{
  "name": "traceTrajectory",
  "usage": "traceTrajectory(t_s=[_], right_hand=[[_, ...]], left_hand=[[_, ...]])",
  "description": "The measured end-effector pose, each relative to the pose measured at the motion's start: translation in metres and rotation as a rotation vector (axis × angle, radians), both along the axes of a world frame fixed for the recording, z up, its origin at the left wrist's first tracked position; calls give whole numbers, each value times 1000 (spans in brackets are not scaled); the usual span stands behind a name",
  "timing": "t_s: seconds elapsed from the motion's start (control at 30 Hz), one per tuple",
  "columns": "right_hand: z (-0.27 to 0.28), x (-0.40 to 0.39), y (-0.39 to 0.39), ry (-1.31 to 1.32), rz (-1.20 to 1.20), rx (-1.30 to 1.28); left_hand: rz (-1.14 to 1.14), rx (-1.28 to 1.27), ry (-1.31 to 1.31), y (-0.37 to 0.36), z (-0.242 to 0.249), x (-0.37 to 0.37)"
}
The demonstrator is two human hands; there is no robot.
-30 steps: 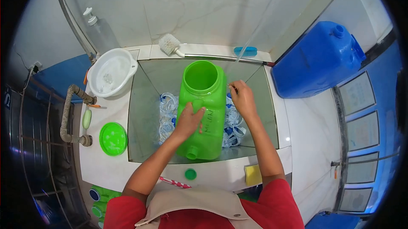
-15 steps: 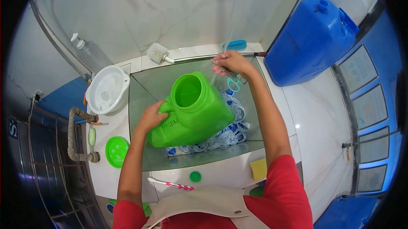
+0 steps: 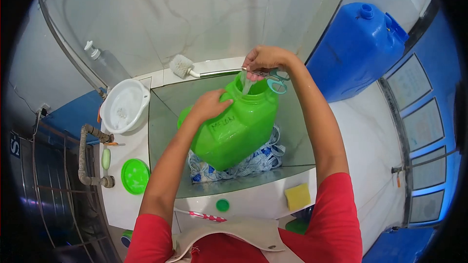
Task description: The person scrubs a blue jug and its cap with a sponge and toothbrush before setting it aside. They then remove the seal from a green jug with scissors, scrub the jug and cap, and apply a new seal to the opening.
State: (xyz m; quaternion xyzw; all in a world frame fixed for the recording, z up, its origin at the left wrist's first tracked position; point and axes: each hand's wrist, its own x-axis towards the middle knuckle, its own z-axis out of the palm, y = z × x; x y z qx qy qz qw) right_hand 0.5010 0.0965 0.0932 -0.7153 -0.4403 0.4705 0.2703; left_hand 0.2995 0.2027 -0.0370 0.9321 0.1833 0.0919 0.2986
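A green plastic jug (image 3: pixel 239 136) with handwriting on its side stands tilted in the sink (image 3: pixel 165 111), its wide mouth uncovered. My left hand (image 3: pixel 210 107) grips the jug's shoulder, thumb stretched over the green surface. Right at the mouth, my right hand (image 3: pixel 263 60) is closed around scissors (image 3: pixel 277 86) with teal handles, which point out to the right. A whitish translucent stream runs below these fingers into the mouth. Beneath the jug lies a tangled heap of white and blue strips (image 3: pixel 261 155), partly hidden by it.
A white basin (image 3: pixel 141 94), pump bottle (image 3: pixel 107 63) and green lid (image 3: pixel 135 176) are on the left. A round brush (image 3: pixel 181 66) rests behind the sink. A large blue container (image 3: pixel 356 53) stands right; a yellow sponge (image 3: pixel 298 197), small green cap (image 3: pixel 222 205) and pink-white brush (image 3: pixel 207 216) lie in front.
The jug has turned, its mouth swinging right and away from me under my right hand. My left hand has moved from the handle to the shoulder. The scissors show more plainly.
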Motion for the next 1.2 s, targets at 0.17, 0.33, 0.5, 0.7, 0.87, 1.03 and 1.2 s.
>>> traceTrajectory(t_s=[0.17, 0.33, 0.5, 0.7, 0.87, 1.03, 1.2], right_hand=[[6, 2, -4, 6, -50, 59], [6, 4, -9, 60, -18, 117], [2, -6, -24, 115, -79, 209], [-49, -33, -40, 118, -49, 273], [-107, -86, -41, 110, 135, 288], [-134, -148, -49, -234, 362, 574], [-139, -170, -54, -695, 390, 798]], left_hand=[[-127, -127, -145, 9, -4, 58], [-201, 124, -241, -11, -4, 63], [-308, 330, 108, -20, 25, -2], [616, 429, -291, 14, -94, -58], [843, -786, -404, -6, -73, -100], [491, -957, -424, 8, -71, -112], [393, -1076, -426, 8, -56, -105]])
